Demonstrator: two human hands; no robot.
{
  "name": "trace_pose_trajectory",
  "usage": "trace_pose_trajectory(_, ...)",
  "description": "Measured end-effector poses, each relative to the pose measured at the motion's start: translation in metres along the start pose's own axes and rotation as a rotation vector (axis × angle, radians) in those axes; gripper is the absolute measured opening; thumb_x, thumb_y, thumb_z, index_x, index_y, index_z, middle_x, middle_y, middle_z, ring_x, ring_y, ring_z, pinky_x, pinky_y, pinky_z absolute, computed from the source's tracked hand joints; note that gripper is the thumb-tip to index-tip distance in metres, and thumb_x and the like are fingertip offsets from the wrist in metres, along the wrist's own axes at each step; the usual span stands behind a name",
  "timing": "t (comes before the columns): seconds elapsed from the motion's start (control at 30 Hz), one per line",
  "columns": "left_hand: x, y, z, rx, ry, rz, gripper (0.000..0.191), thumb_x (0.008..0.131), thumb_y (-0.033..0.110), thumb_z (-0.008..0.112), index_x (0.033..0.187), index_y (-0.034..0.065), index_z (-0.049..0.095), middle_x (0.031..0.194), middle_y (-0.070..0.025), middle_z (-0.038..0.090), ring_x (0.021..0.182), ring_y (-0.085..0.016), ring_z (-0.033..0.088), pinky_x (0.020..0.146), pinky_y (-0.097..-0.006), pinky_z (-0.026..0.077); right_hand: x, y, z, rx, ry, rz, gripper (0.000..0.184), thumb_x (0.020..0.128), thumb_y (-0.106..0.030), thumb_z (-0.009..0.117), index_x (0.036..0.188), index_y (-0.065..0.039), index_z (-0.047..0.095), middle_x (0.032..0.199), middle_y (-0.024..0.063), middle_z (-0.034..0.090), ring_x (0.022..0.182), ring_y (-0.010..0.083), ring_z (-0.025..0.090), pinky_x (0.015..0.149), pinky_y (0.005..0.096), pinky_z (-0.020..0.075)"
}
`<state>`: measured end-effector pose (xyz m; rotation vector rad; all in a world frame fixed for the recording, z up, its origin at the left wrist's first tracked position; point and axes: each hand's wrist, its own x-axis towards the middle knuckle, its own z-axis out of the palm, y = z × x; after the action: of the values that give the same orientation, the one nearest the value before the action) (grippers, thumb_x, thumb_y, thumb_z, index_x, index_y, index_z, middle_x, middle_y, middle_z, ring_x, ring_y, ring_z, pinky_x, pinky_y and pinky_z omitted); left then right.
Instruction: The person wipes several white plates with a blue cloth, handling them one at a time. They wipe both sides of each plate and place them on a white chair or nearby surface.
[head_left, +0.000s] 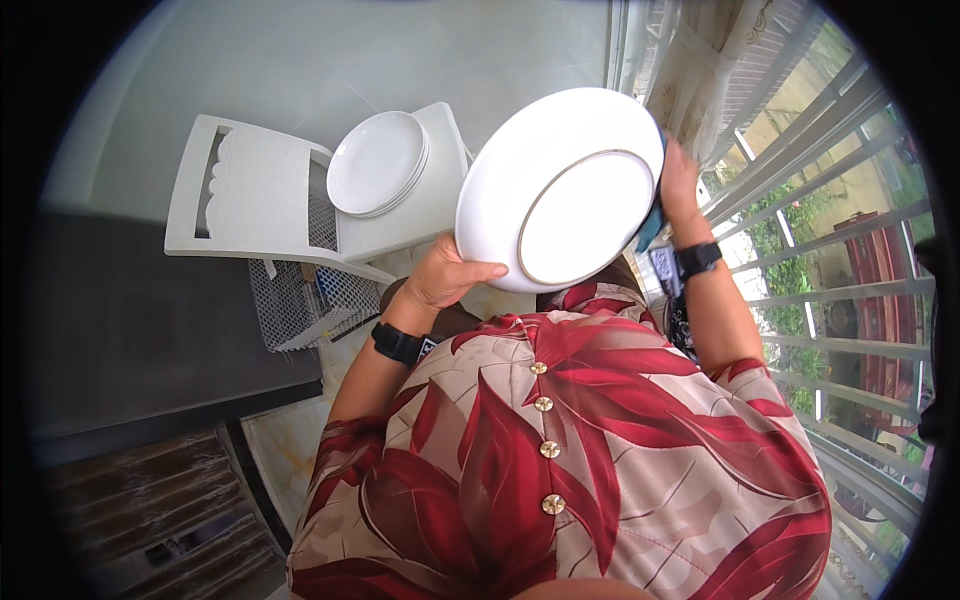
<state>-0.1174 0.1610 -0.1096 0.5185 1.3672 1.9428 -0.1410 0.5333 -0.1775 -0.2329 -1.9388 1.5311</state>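
A large white plate or shallow dish (499, 169) is raised before me, tilted, with its underside and brown-edged foot ring towards me. My left hand (442, 274) grips its lower left rim, the thumb on the underside and the fingers hidden behind. At the right rim, my right hand (679, 180) holds a teal cloth (652, 225) against the dish; part of the cloth and most fingers are hidden by it. A stack of several white plates (375, 161) lies on the seat of a white plastic chair (259, 187), beyond my left hand.
Under the chair stands a metal mesh basket (289, 304) with things inside. A dark flat surface (165, 322) extends on the left. To the right, close by my right arm, are window bars (832, 289) and a tied curtain (697, 75). A pale wall (465, 52) rises beyond.
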Motion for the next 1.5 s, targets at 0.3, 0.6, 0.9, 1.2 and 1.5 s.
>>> trace_pose_trajectory(0.3,0.030,0.021,0.020,0.119,-0.064,0.073,0.051,0.084,0.002,0.074,0.133,-0.0031,0.058,0.123,-0.0130,0.068,0.114,-0.020,0.063,0.100,-0.0349,0.050,0.061,-0.076,0.020,-0.251,-0.385,0.097,0.046,0.102,-0.035,0.054,0.115,0.007,0.069,0.088,0.0109,0.071,0.085,0.0140,0.061,0.085,0.0270,0.0493)
trace_pose_trajectory(0.6,0.060,0.041,0.030,0.076,-0.135,-0.020,0.061,0.084,0.001,0.074,0.140,-0.0015,0.050,0.128,-0.0113,0.064,0.119,-0.021,0.061,0.103,-0.0363,0.049,0.014,-0.120,0.059,-0.246,-0.244,-0.507,0.021,0.093,-0.021,0.061,0.099,-0.003,0.069,0.096,0.0171,0.067,0.086,0.0361,0.064,0.083,0.0410,0.0512)
trace_pose_trajectory(0.9,0.050,0.027,0.023,0.061,-0.048,-0.051,0.059,0.087,-0.003,0.072,0.141,0.0024,0.050,0.129,-0.0095,0.062,0.119,-0.020,0.060,0.104,-0.0363,0.049,-0.016,-0.156,0.097,-0.342,-0.544,-0.971,0.021,0.083,-0.013,0.067,0.103,-0.007,0.071,0.116,0.0104,0.067,0.121,0.0301,0.059,0.108,0.0479,0.0420)
trace_pose_trajectory(1.2,0.019,0.025,0.017,0.064,0.056,-0.013,0.065,0.081,0.001,0.076,0.141,-0.0009,0.050,0.131,-0.0126,0.062,0.120,-0.023,0.060,0.103,-0.0375,0.048,0.016,0.009,0.030,-0.535,-0.464,0.039,0.039,0.099,-0.022,0.043,0.118,0.003,0.066,0.115,0.0250,0.069,0.102,0.0420,0.066,0.094,0.0419,0.0503)
trace_pose_trajectory(1.5,0.035,0.028,0.021,0.118,-0.034,-0.048,0.061,0.084,0.001,0.073,0.141,0.0002,0.051,0.132,-0.0113,0.062,0.122,-0.021,0.058,0.104,-0.0355,0.047,0.002,-0.117,0.074,-0.201,-0.104,-0.459,0.020,0.090,-0.016,0.060,0.094,0.001,0.067,0.108,0.0191,0.065,0.099,0.0370,0.063,0.090,0.0433,0.0503)
